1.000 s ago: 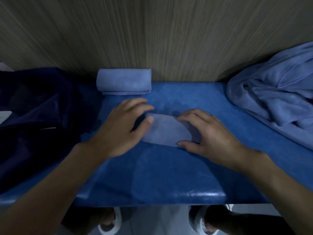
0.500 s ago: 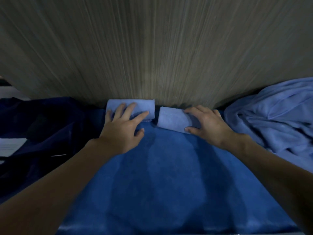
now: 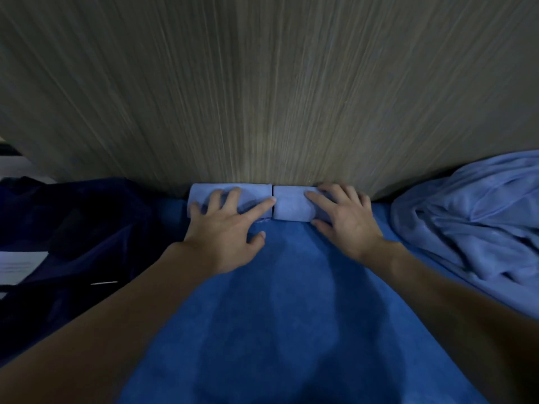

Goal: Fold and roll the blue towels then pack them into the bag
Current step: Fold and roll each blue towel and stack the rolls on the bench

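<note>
left roll (image 3: 204,191) and right roll (image 3: 291,209) are done, touching end to end at the wall (image 3: 262,97) on the desk (image 3: 291,316). the heap (image 3: 466,223) at right is still to fold, and packing the bag (image 3: 73,228) seems not begun. left grip (image 3: 224,228) lies flat and spread on the left roll, right grip (image 3: 347,220) likewise on the right roll; neither clasps anything.

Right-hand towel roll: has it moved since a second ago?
Yes. The right-hand towel roll went away from the person, from mid-table to the wooden wall, and now lies end to end with the left roll, under the right hand.
</note>
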